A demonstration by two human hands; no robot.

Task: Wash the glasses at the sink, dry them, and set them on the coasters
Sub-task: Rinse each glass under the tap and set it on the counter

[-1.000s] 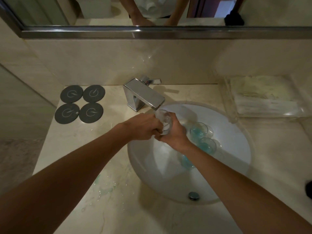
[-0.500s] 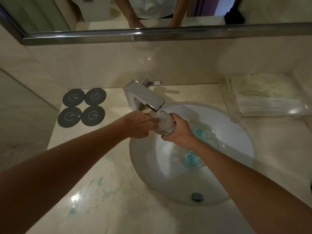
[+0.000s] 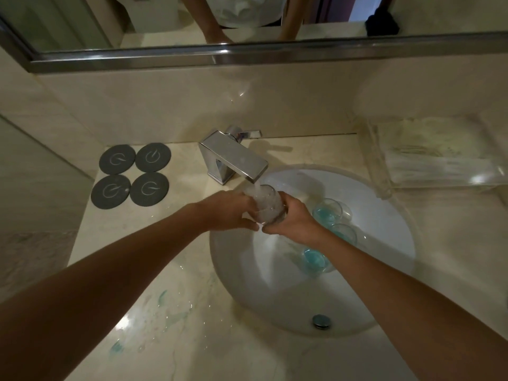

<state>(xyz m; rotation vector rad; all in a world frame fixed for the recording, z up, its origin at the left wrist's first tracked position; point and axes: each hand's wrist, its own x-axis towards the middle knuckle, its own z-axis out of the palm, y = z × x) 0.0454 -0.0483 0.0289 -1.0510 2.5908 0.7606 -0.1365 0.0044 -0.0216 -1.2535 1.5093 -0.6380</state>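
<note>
I hold one clear glass (image 3: 267,206) upright under the chrome faucet (image 3: 233,158), and running water fills it with white froth. My left hand (image 3: 228,213) grips its left side and my right hand (image 3: 291,218) grips its right side. Three more glasses with blue liquid in them lie in the white sink (image 3: 384,270): one (image 3: 331,210) at the back, one (image 3: 345,233) beside it, one (image 3: 314,259) partly behind my right forearm. Several dark round coasters (image 3: 132,174) sit in a square on the counter, left of the faucet, with nothing on them.
A clear tray with folded pale towels (image 3: 434,155) stands on the counter to the right of the sink. Blue drops and water (image 3: 165,306) are spilled on the marble counter at the front left. A mirror frame (image 3: 247,53) runs above the backsplash. The drain (image 3: 320,321) is near me.
The glass has been turned from tilted to upright under the spout and has filled with frothy water. Both hands stay on it. The camera has shifted slightly.
</note>
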